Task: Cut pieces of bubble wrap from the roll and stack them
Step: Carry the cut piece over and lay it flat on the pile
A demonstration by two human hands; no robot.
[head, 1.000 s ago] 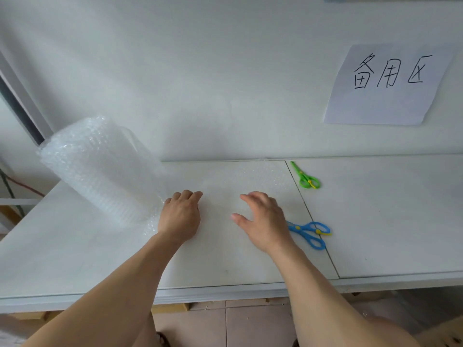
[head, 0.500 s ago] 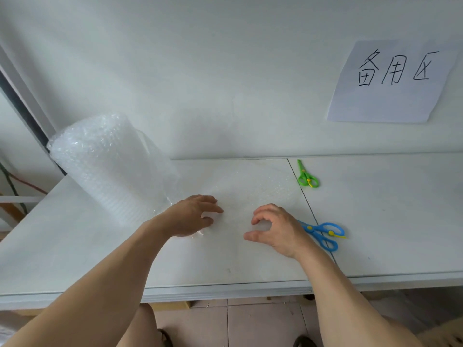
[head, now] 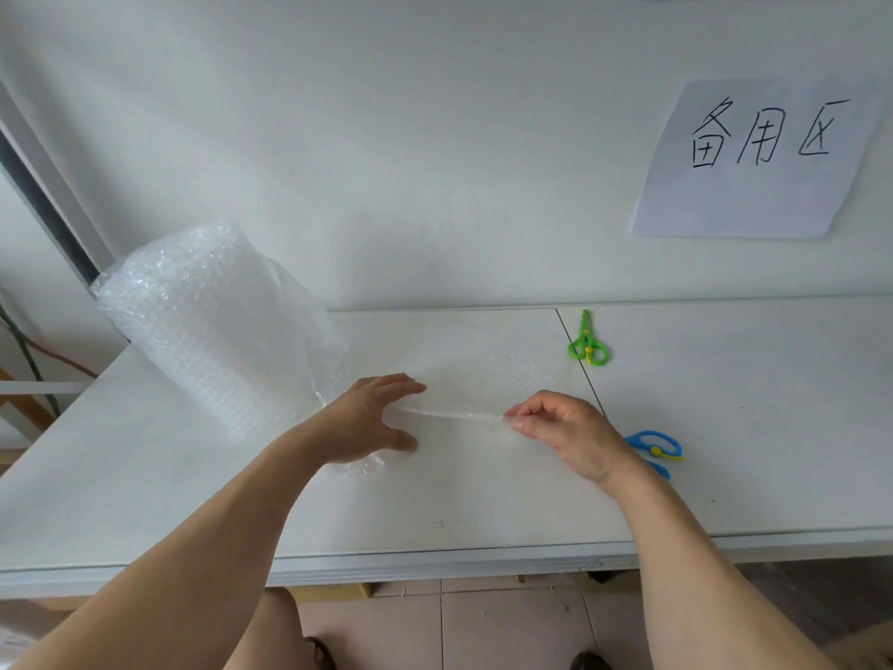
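In the head view, the roll (head: 212, 326) of clear, dimpled bubble wrap stood at ten o'clock on the white table (head: 121, 476), its sheet (head: 483, 374) trailing toward two o'clock. The left hand (head: 360, 420) hovered splayed over it; the right hand (head: 565, 430) pinched its near edge. Light, limp and slippery, it probably handles best taken by the edges. Blue scissors (head: 655, 449) lay at three o'clock.

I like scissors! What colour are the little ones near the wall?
The small scissors are green with a yellow pivot, seen in the head view.
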